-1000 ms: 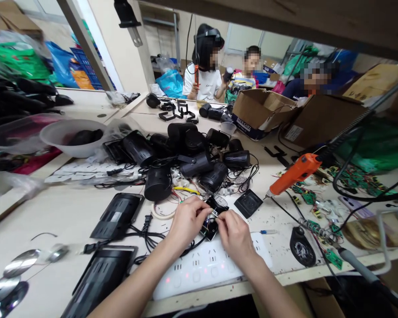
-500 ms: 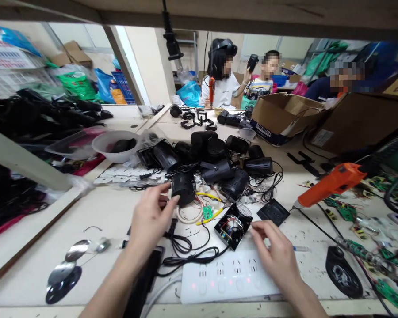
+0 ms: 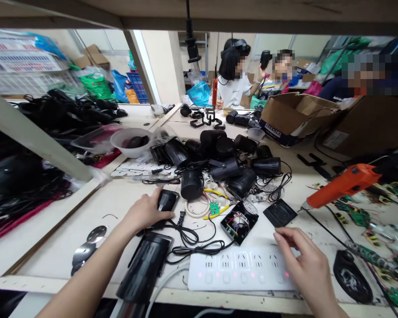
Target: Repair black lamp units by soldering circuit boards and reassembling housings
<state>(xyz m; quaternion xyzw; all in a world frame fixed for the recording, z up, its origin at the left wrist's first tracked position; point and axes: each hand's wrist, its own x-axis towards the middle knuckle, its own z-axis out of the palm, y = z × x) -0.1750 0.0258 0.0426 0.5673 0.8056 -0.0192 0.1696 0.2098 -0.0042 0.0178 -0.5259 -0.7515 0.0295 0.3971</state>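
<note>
My left hand (image 3: 146, 211) is closed around a black lamp housing (image 3: 168, 201) at the left of the work area, thumb and forefinger on either side of it. My right hand (image 3: 305, 256) hovers above the right end of a white power strip (image 3: 232, 276), its thumb and forefinger drawn together; I cannot make out anything between them. Between the hands sits an opened square black box (image 3: 239, 223) with wires and a circuit board inside. A flat black cover (image 3: 280, 213) lies just beyond my right fingertips. Another black lamp housing (image 3: 144, 265) lies near the front edge.
An orange electric screwdriver (image 3: 345, 185) rests at the right, beside scattered green circuit boards (image 3: 358, 216). Yellow-handled pliers (image 3: 217, 212) and a pile of black lamp housings (image 3: 223, 165) lie ahead. A white bowl (image 3: 119, 141) stands left. Co-workers sit beyond the bench.
My left hand has moved from beside an upright black cylinder down onto a black lamp housing. My right hand has moved right, away from the opened box. The view has shifted left.
</note>
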